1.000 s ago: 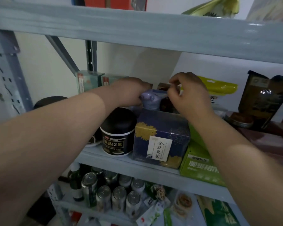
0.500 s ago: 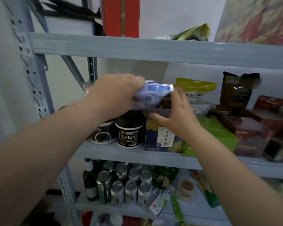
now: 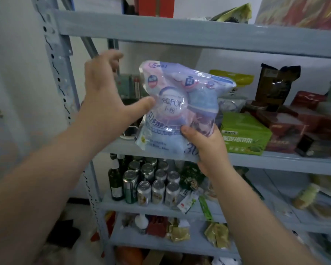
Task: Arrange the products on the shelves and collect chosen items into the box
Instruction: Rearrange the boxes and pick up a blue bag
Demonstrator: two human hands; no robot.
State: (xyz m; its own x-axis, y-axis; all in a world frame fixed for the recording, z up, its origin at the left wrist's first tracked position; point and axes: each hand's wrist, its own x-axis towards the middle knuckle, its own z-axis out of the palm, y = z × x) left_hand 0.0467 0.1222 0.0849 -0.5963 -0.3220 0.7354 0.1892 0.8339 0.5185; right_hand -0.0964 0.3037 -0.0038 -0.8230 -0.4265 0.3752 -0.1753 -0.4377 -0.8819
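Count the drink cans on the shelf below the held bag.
8 drink cans show, all on the shelf beneath the bag, right of the green bottle: four in front, four behind. More may be hidden further back.

My only camera rides on my head, a wide-angle view facing forward and a little down along both forearms. It stands close to the grey shelf rack (image 3: 180, 33), which spans the frame, its upright (image 3: 58, 73) leaning at the left. My left hand (image 3: 103, 100), right hand (image 3: 208, 148) and the plastic bag (image 3: 180, 108) sit near the centre, close to the lens.
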